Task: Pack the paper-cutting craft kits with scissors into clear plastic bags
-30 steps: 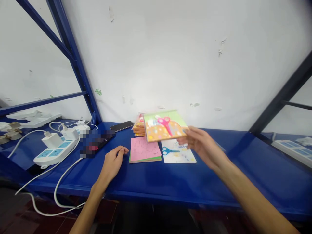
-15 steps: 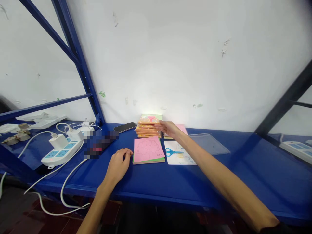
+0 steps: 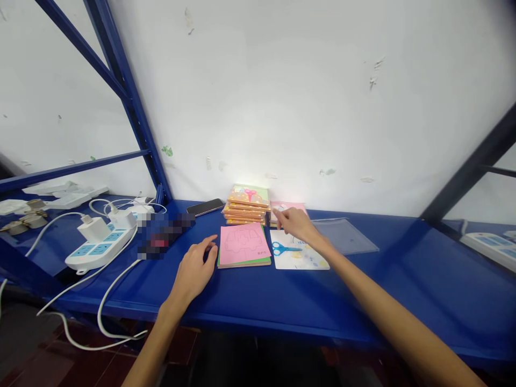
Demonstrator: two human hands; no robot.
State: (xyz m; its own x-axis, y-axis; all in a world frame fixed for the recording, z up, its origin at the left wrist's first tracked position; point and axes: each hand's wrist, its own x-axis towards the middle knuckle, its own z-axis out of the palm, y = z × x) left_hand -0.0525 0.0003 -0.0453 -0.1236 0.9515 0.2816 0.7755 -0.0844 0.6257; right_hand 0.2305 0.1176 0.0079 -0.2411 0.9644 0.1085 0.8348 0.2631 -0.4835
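Observation:
My left hand (image 3: 196, 267) rests on the blue table, its fingers apart and empty, just left of a pad topped by a pink sheet (image 3: 244, 243) with a car drawing. Over the front edge of a pink pile (image 3: 300, 206) is my right hand (image 3: 296, 223), its fingers curled; what they hold, if anything, is hidden. Left of that hand stands a stack of orange-edged packets (image 3: 246, 204). Below it, blue scissors (image 3: 279, 248) lie on a white printed sheet (image 3: 300, 261). A clear plastic sleeve (image 3: 349, 236) lies to the right, partly behind my right forearm.
A phone (image 3: 205, 207) lies near the wall. White power strips (image 3: 99, 250) with plugs and loose cables take up the left side, beside a blurred dark object (image 3: 165, 236). Blue shelf posts (image 3: 139, 118) rise at the left. The table's front edge (image 3: 258, 325) runs below my hands.
My right hand has moved right, away from the orange-edged stack to the pink pile, and its fingers have curled. My left hand's fingers have spread a little beside the pad.

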